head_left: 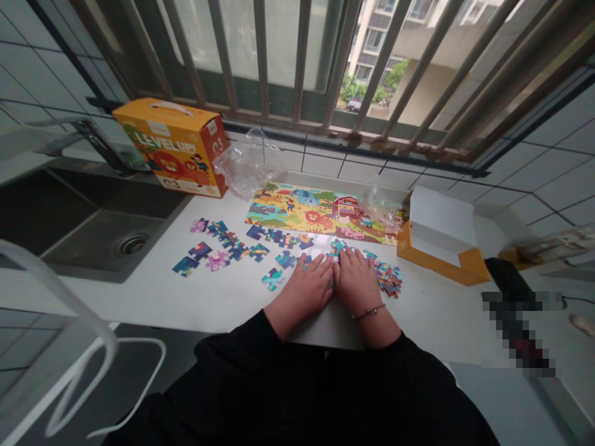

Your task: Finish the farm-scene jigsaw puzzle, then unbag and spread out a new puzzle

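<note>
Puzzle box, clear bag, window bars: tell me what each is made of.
The puzzle box looks like printed cardboard with a slight gloss, going by its folded edges. The clear bag seems thin plastic film, crumpled and shiny. The window bars look like painted metal, with rust-brown patches along the lower rail.

"LEVEL UP!" is printed on the front of the orange puzzle box (170, 147), with "03" marked on its end panel and lower front.

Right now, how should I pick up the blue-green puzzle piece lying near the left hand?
Come from above, on its left, away from the left hand. Pinch the blue-green puzzle piece by its knobby edges with your fingers. It lies flat on the white counter, apart from the other pieces, so those edges look free.
</note>
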Demonstrator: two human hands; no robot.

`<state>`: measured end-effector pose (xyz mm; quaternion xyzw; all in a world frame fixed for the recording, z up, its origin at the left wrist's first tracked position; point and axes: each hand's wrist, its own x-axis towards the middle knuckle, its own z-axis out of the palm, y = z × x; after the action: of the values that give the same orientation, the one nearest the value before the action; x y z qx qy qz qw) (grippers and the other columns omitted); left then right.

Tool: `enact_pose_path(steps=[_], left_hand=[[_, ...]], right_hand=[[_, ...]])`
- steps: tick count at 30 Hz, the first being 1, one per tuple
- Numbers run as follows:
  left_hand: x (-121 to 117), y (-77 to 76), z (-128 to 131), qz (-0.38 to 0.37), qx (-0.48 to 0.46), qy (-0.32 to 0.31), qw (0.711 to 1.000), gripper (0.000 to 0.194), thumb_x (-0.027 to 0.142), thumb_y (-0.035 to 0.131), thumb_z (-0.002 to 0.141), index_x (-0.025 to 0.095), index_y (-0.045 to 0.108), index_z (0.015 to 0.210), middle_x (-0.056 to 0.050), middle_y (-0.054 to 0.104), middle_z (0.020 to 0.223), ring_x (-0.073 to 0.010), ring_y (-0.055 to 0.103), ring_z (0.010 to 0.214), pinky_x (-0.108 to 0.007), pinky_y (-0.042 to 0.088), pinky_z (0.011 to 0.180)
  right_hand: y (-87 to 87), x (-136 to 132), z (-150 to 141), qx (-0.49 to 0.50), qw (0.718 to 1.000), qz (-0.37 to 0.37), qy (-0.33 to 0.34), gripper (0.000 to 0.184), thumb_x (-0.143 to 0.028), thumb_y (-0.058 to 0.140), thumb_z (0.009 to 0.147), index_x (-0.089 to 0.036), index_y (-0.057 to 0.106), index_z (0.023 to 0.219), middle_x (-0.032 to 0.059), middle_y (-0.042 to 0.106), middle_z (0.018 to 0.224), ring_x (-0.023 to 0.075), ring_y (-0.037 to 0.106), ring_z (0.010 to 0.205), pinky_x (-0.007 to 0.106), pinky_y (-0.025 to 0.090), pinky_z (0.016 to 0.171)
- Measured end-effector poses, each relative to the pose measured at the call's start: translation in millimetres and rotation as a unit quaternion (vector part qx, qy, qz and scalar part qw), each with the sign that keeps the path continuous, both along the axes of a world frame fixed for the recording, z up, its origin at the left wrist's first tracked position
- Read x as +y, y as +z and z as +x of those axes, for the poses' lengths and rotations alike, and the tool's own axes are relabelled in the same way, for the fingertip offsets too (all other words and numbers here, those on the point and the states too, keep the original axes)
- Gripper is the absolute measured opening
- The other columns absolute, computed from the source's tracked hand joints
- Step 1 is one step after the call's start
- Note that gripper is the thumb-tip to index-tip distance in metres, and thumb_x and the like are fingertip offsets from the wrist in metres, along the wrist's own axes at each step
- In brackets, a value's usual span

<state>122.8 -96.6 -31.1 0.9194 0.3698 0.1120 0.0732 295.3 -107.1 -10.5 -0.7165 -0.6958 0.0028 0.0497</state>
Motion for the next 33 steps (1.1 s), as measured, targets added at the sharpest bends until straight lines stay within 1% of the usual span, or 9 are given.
enact_pose_path(steps=[4, 8, 11, 13, 15, 20, 23, 26, 33], left_hand=[[-5, -1.5, -3, -0.022, -0.022, -0.027, 0.999, 0.06, 0.042, 0.058, 0.111, 0.018, 0.052, 0.165, -0.018, 0.053, 0.172, -0.0352, 0.043, 0.164, -0.068, 0.016, 0.14], [-18, 3.7, -16, -0.043, -0.038, -0.064, 0.996, 0.057, 0.049, 0.056, 0.112, 0.016, 0.057, 0.159, -0.018, 0.055, 0.17, -0.0344, 0.041, 0.166, -0.068, 0.014, 0.14], [-25, 6.8, -25, -0.055, -0.048, -0.084, 0.994, 0.052, 0.052, 0.054, 0.114, 0.02, 0.062, 0.154, -0.014, 0.063, 0.164, -0.032, 0.05, 0.159, -0.065, 0.015, 0.141], [-25, 7.0, -26, -0.05, -0.047, -0.073, 0.995, 0.052, 0.051, 0.052, 0.115, 0.02, 0.06, 0.157, -0.014, 0.063, 0.163, -0.0312, 0.054, 0.156, -0.062, 0.019, 0.141], [-19, 6.7, -24, -0.033, -0.032, -0.032, 0.998, 0.055, 0.047, 0.05, 0.116, 0.019, 0.055, 0.162, -0.015, 0.059, 0.168, -0.0327, 0.052, 0.158, -0.064, 0.025, 0.139], [19, 9.3, -7, 0.011, 0.016, 0.083, 0.996, 0.059, 0.045, 0.05, 0.115, 0.016, 0.052, 0.166, -0.018, 0.042, 0.18, -0.0373, 0.041, 0.166, -0.069, 0.031, 0.135], [33, 9.3, -1, 0.0, 0.024, 0.082, 0.996, 0.056, 0.043, 0.047, 0.116, 0.02, 0.053, 0.166, -0.014, 0.046, 0.178, -0.0362, 0.041, 0.166, -0.07, 0.029, 0.136], [34, 5.0, -2, -0.013, 0.027, 0.069, 0.997, 0.054, 0.041, 0.047, 0.116, 0.021, 0.054, 0.166, -0.011, 0.048, 0.177, -0.0366, 0.043, 0.165, -0.074, 0.028, 0.136], [31, -1.1, -6, -0.001, 0.017, 0.071, 0.997, 0.051, 0.041, 0.051, 0.114, 0.028, 0.058, 0.163, -0.008, 0.049, 0.177, -0.0364, 0.045, 0.163, -0.074, 0.025, 0.136]], right_hand=[[8.6, 15, 2, 0.004, 0.999, -0.032, 0.042, 0.055, -0.035, 0.035, 0.117, -0.014, 0.057, 0.163, 0.0179, 0.051, 0.174, 0.0374, 0.041, 0.164, 0.068, 0.028, 0.132], [14.6, 24, 2, 0.008, 0.992, -0.068, 0.108, 0.056, -0.036, 0.037, 0.117, -0.019, 0.052, 0.168, 0.0133, 0.046, 0.178, 0.0349, 0.04, 0.165, 0.067, 0.03, 0.133], [12.4, 22, 5, -0.001, 0.994, -0.062, 0.092, 0.059, -0.037, 0.041, 0.115, -0.017, 0.048, 0.17, 0.0148, 0.042, 0.18, 0.036, 0.04, 0.165, 0.068, 0.03, 0.133], [7.7, 17, 8, -0.008, 0.996, -0.054, 0.064, 0.06, -0.038, 0.043, 0.114, -0.015, 0.048, 0.17, 0.0162, 0.043, 0.179, 0.0371, 0.041, 0.164, 0.07, 0.029, 0.133], [2.5, 9, 10, -0.013, 0.997, -0.047, 0.052, 0.059, -0.039, 0.043, 0.115, -0.015, 0.049, 0.169, 0.0166, 0.045, 0.178, 0.0383, 0.042, 0.163, 0.073, 0.027, 0.132], [-3.0, 2, 11, -0.006, 0.998, -0.024, 0.057, 0.059, -0.04, 0.043, 0.115, -0.015, 0.051, 0.168, 0.0169, 0.042, 0.179, 0.0408, 0.041, 0.164, 0.076, 0.026, 0.131], [-2.8, 8, 8, 0.014, 0.996, -0.024, 0.085, 0.063, -0.031, 0.041, 0.113, -0.016, 0.041, 0.174, 0.014, 0.038, 0.182, 0.0368, 0.038, 0.167, 0.07, 0.028, 0.133], [-3.2, 12, 5, 0.024, 0.995, -0.028, 0.091, 0.065, -0.025, 0.04, 0.112, -0.016, 0.035, 0.177, 0.0129, 0.043, 0.179, 0.0339, 0.04, 0.166, 0.065, 0.026, 0.136], [-0.8, -4, 4, 0.016, 0.999, -0.002, 0.05, 0.062, -0.027, 0.044, 0.111, -0.014, 0.045, 0.171, 0.0173, 0.053, 0.172, 0.0372, 0.049, 0.159, 0.068, 0.028, 0.133]])
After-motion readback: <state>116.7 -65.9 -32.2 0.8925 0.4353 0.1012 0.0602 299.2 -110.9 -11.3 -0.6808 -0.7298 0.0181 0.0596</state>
